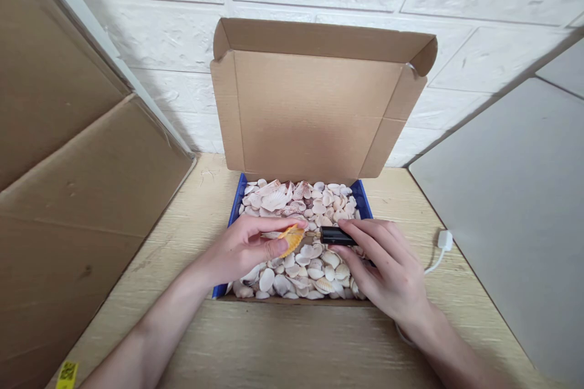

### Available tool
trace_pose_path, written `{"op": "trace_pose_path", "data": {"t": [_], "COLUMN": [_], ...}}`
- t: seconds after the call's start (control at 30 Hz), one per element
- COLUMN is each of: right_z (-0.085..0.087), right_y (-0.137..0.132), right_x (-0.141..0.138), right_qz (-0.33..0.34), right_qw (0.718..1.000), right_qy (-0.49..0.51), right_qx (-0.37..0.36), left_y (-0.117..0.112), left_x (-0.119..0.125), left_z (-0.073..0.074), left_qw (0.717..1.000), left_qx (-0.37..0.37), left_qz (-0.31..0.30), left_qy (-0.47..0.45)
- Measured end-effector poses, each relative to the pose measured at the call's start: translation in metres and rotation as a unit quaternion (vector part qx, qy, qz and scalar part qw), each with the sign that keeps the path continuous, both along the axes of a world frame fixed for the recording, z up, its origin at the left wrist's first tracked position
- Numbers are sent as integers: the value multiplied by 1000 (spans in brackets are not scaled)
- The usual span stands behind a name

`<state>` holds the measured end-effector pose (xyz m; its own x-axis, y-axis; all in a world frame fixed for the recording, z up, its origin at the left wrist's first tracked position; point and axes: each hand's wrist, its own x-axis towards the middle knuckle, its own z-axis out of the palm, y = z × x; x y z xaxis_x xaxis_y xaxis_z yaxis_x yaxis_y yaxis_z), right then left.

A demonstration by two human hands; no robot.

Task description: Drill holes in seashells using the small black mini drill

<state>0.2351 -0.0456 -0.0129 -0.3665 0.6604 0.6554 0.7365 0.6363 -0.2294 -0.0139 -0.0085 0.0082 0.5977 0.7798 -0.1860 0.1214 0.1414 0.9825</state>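
Currently my left hand (246, 249) pinching an orange shell (292, 238), my right hand (387, 267) closed around a black tube (336, 236), long axis crosswise, tip pointing left at the shell

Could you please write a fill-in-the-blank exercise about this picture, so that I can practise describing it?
1. The left hand holds an orange ____ over the box.
2. The right hand holds a slim ____ tool.
3. The box's cardboard lid is ____, not closed.
4. A ____ cable lies on the table, right of the box.

Missing words: shell; black; open; white.
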Motion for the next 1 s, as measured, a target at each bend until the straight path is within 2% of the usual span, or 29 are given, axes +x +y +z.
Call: {"op": "trace_pose_path", "data": {"t": [0.33,0.47,0.7,1.0], "right_z": [1,2,6,4], "right_y": [1,0,0,0], "right_x": [0,-1,-6,-5], "right_qz": [11,30,68,66], "right_qw": [1000,1000,996,995], "right_qy": [4,-2,-53,-61], "right_qx": [9,-1,-20,-43], "left_y": [-1,-1,-2,-2], "left_x": [0,1,5,4], "left_z": [-4,-5,-2,-5], "left_qw": [1000,1000,994,996], "left_qx": [-6,-5,79,80], "left_qz": [9,-6,-41,-20], "left_qy": [3,-4,56,35]}}
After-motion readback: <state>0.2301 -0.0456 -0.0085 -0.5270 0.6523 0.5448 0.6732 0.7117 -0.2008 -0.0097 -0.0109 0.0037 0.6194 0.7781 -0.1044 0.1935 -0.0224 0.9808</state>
